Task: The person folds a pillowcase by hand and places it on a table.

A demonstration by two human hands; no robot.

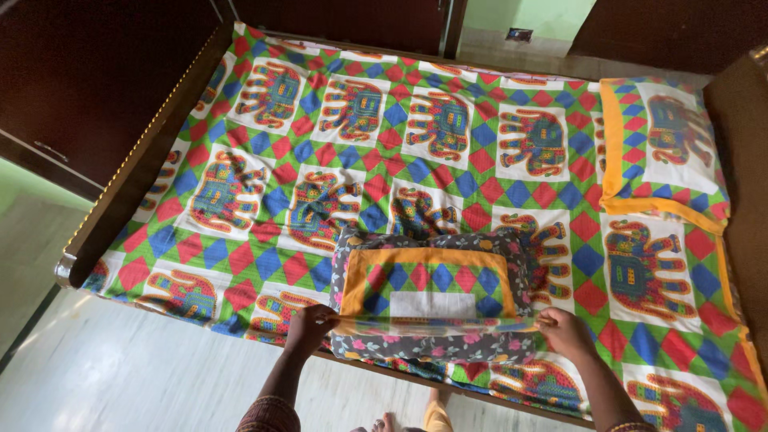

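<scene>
Both hands pinched the open edge of an orange-bordered pillow cover [432,276] — left hand [310,326] at its left corner, right hand [562,330] at the right. Cover lay over a grey floral pillow [436,346], prob. partly inside it, at the near edge of the bed [448,144] w/ elephant-print sheet; second pillow [668,140] lay far right.

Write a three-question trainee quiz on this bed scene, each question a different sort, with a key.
1. True or false: the left hand and right hand both grip the open edge of the patterned pillowcase.
2. Multiple choice: the pillow going into the cover is A) plain white, B) grey floral, C) striped blue.
3. Fill in: two pillows already in matching covers lie at the ____ end of the bed in the head view.

Key: 1 true; 2 B; 3 right.
</scene>
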